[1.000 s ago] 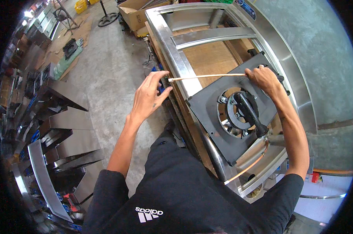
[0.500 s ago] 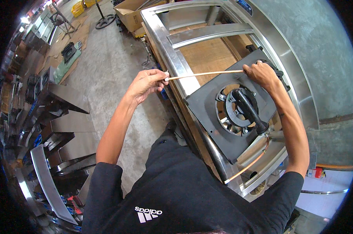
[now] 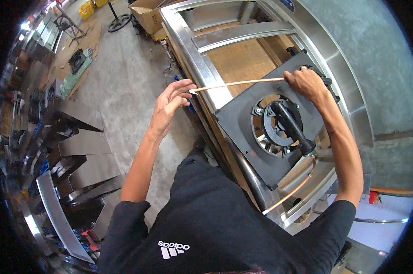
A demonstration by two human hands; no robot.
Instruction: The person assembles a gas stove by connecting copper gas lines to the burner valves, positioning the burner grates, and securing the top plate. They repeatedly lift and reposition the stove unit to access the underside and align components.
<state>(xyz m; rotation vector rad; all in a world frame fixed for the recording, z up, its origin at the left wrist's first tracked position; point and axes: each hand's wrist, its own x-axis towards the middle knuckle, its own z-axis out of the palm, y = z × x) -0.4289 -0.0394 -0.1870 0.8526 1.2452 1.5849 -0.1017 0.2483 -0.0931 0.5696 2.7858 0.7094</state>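
Observation:
A thin copper-coloured tube (image 3: 238,84) with a white tip stretches across the near part of a steel frame. My right hand (image 3: 305,83) is closed around its right end, at the far edge of a black square burner plate (image 3: 243,130). At the white tip is my left hand (image 3: 168,105), its fingers extended and loose, the fingertips beside or just touching the tip. The plate lies tilted on the frame, with a ring-shaped burner (image 3: 272,130) and a black cylindrical pipe (image 3: 291,125) in its round opening. What the right fingers press against underneath is hidden.
The stainless steel frame (image 3: 202,68) rests on a wooden base. A second copper-coloured tube (image 3: 286,197) with a white end hangs by the plate's near corner. Behind the frame stands a cardboard box (image 3: 147,18). Dark metal parts (image 3: 85,162) crowd the left side.
My left fingers have loosened from a pinch on the tube's white tip and spread out. The right hand keeps its hold. The view has shifted slightly.

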